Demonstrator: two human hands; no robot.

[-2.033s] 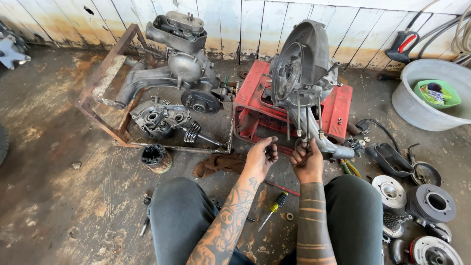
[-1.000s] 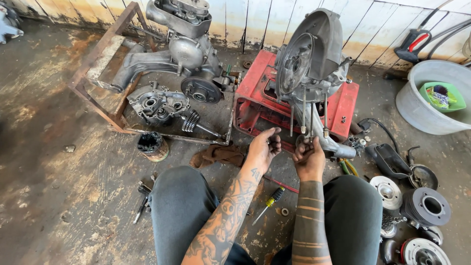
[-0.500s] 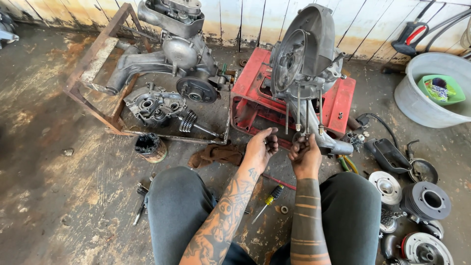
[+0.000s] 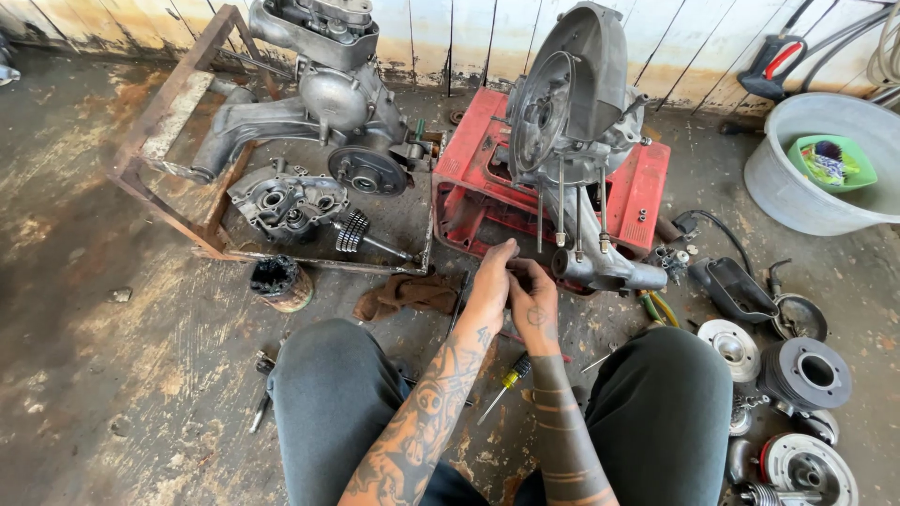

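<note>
Left hand and right hand meet, fingertips pinched together on something too small to tell.
They sit just below the engine on its red stand; a screwdriver lies between the knees, a brown rag to the left.

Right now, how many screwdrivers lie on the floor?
1: a yellow-handled screwdriver lies between the person's knees, below the left hand and right hand. Others may be hidden under the legs or among the parts.
</note>
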